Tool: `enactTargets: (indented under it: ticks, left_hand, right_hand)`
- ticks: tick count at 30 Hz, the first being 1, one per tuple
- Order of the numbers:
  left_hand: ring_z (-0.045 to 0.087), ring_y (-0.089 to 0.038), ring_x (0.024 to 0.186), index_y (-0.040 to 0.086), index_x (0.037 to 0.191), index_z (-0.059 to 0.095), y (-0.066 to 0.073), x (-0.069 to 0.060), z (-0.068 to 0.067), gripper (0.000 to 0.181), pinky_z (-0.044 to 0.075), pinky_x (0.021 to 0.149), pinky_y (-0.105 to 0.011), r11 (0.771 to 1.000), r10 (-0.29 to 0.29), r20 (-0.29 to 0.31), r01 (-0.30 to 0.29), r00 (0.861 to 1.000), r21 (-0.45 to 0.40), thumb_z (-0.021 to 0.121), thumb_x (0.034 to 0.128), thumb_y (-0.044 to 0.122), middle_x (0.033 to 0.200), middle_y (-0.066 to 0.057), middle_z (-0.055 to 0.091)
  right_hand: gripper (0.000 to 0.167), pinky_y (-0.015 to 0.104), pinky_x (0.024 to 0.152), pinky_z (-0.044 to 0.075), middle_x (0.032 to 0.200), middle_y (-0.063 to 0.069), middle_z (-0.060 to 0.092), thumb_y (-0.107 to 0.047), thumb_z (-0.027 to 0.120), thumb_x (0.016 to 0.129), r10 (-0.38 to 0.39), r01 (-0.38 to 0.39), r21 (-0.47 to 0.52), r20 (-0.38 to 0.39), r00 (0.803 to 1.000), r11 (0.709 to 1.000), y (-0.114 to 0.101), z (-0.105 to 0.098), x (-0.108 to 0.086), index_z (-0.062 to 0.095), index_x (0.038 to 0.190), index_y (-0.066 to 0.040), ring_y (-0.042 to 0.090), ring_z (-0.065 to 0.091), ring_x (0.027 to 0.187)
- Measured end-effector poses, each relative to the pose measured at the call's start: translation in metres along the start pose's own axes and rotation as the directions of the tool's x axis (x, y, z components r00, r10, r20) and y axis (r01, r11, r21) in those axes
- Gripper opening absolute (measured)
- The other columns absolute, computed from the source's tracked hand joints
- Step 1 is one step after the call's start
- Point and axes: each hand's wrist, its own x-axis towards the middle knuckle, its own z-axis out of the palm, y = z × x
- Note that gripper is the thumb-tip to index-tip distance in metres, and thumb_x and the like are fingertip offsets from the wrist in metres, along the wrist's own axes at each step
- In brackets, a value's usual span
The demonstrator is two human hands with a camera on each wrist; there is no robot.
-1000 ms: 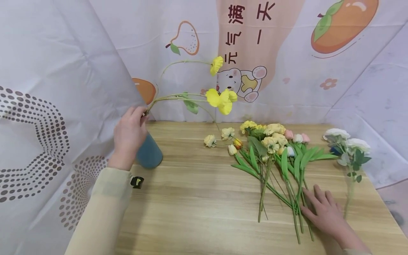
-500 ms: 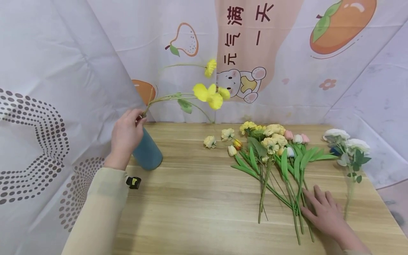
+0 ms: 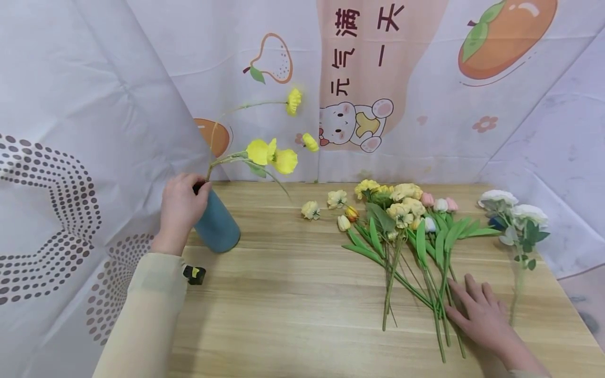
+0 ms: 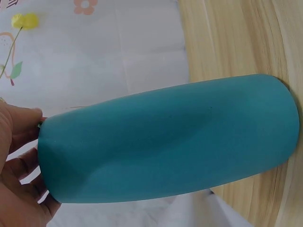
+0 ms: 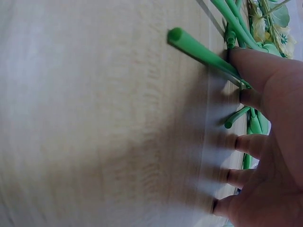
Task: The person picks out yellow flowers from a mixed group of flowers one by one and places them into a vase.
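On your left, your left hand (image 3: 181, 207) curls its fingers at the mouth of the blue vase (image 3: 218, 226), gripping the rim; whether they also pinch stems is hidden. The vase stands on the tabletop (image 3: 283, 310). Yellow flowers (image 3: 285, 160) rise from its mouth and lean right: you seem to be seating them, which calls for a steady rim while the stems settle. Further right, cream flower heads (image 3: 310, 210) lie beside the mixed flowers (image 3: 400, 214), whose crossed stems could snag. Your right hand (image 3: 482, 317) rests, fingers spread, beside green stems (image 5: 199, 49), gripping nothing. White roses (image 3: 530, 214) lie rightmost.
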Motion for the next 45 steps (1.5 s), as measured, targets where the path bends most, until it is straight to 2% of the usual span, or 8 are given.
enactTargets:
  ticks: [8,13,19,24,30,35,42,45]
  left_hand:
    - [0.058,-0.041,0.104,-0.001,0.118,0.071,0.007,0.004,-0.004,0.024,0.041,0.097,-0.055,0.994,-0.042,0.008,0.043,0.999,-0.101,0.063,0.1017,0.016,0.110,-0.022,0.068]
    - [0.059,-0.041,0.098,-0.004,0.105,0.074,0.008,0.006,-0.007,0.019,0.044,0.090,-0.053,0.993,-0.003,-0.045,-0.003,0.999,-0.121,0.064,0.1015,0.012,0.105,-0.023,0.069]
    - [0.056,-0.044,0.094,-0.005,0.099,0.074,0.001,0.003,-0.006,0.015,0.043,0.088,-0.055,0.997,0.017,-0.045,-0.021,0.999,-0.080,0.068,0.0983,0.009,0.101,-0.023,0.067]
    - [0.055,-0.045,0.097,-0.005,0.097,0.074,-0.006,-0.002,-0.007,0.016,0.042,0.090,-0.058,0.999,-0.020,0.006,0.020,1.000,-0.050,0.068,0.0974,0.010,0.101,-0.023,0.064]
    - [0.052,-0.049,0.112,-0.003,0.104,0.072,-0.010,-0.002,-0.007,0.021,0.036,0.102,-0.062,0.996,-0.073,0.059,0.076,0.996,-0.051,0.064,0.0997,0.015,0.112,-0.024,0.063]
    - [0.051,-0.049,0.119,-0.004,0.110,0.071,-0.011,-0.002,-0.006,0.024,0.034,0.106,-0.061,0.992,-0.087,0.060,0.092,0.994,-0.086,0.063,0.1006,0.016,0.120,-0.025,0.063]
    - [0.051,-0.045,0.113,-0.006,0.104,0.069,-0.008,-0.001,-0.008,0.021,0.036,0.104,-0.056,0.981,-0.136,0.079,0.145,0.988,-0.128,0.067,0.0988,0.014,0.110,-0.025,0.062]
    - [0.049,-0.046,0.119,-0.006,0.107,0.069,-0.006,-0.002,-0.008,0.022,0.034,0.107,-0.056,0.980,-0.146,0.080,0.155,0.986,-0.127,0.066,0.0986,0.015,0.114,-0.026,0.061]
  right_hand:
    - [0.069,0.090,0.093,0.014,0.156,0.044,0.015,-0.044,0.057,0.104,-0.002,0.002,-0.017,0.001,1.000,1.000,0.001,0.000,0.001,0.034,0.154,-0.002,0.075,0.011,0.135]
    - [0.069,0.090,0.092,0.013,0.156,0.044,0.014,-0.044,0.057,0.104,0.001,-0.001,-0.012,0.007,1.000,1.000,0.001,-0.001,0.002,0.035,0.153,-0.001,0.075,0.010,0.135]
    - [0.070,0.090,0.092,0.013,0.156,0.044,0.014,-0.044,0.057,0.103,0.002,-0.002,-0.009,0.008,1.000,1.000,0.002,0.001,0.001,0.036,0.153,-0.001,0.075,0.010,0.135]
    - [0.069,0.089,0.092,0.014,0.156,0.043,0.015,-0.043,0.058,0.103,-0.006,0.006,-0.015,-0.005,1.000,1.000,0.002,0.002,0.000,0.036,0.153,-0.001,0.074,0.011,0.136]
    - [0.069,0.089,0.094,0.013,0.157,0.043,0.015,-0.042,0.058,0.103,-0.016,0.016,-0.009,-0.019,1.000,1.000,0.001,0.001,-0.001,0.035,0.154,-0.002,0.074,0.010,0.136]
    - [0.068,0.090,0.093,0.013,0.157,0.043,0.014,-0.041,0.057,0.104,-0.018,0.018,-0.004,-0.018,1.000,1.000,0.001,0.001,-0.003,0.033,0.155,-0.002,0.074,0.009,0.136]
    - [0.067,0.090,0.093,0.015,0.156,0.043,0.018,-0.040,0.059,0.103,-0.015,0.015,-0.013,-0.034,0.999,1.000,-0.002,0.000,-0.002,0.036,0.153,-0.002,0.074,0.013,0.136]
    - [0.066,0.089,0.093,0.015,0.155,0.044,0.019,-0.039,0.060,0.103,-0.015,0.015,-0.020,-0.035,0.999,1.000,-0.003,0.000,-0.002,0.037,0.152,-0.002,0.074,0.013,0.136]
